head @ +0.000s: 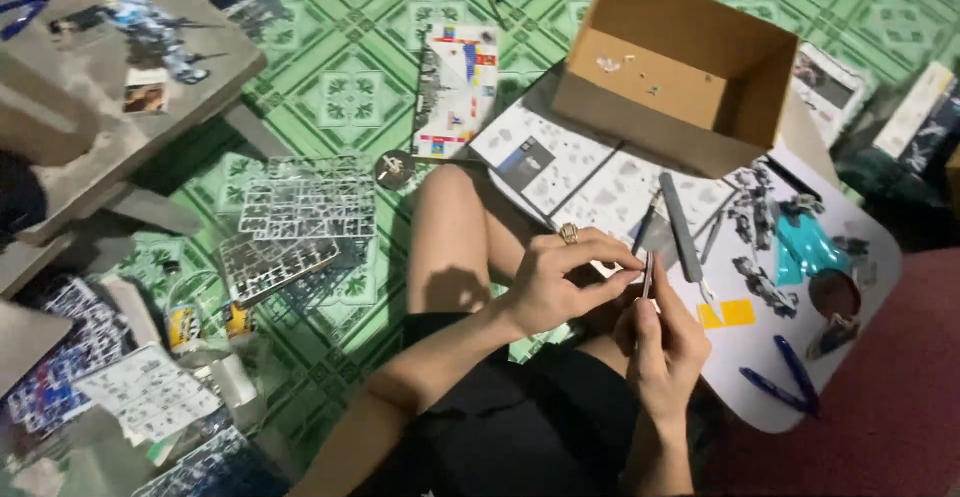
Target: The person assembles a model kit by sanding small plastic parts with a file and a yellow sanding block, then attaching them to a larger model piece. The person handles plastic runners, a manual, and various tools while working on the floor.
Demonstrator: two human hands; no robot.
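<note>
Trimming small part [622,273], pinched in left hand [556,285] fingertips above lap; thin blade tool [647,279] gripped by right hand [664,345]. Strokes best kept light, directed away from fingers.

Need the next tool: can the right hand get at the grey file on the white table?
Probably yes. The right hand sits just below the file, nothing between, though it holds a thin tool.

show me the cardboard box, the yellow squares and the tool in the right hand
cardboard box [690,142]: head view, on its front outer wall
yellow squares [727,314]: head view, middle of the pair
thin tool [647,277]: head view, on its shaft above the right hand [665,352]
</note>
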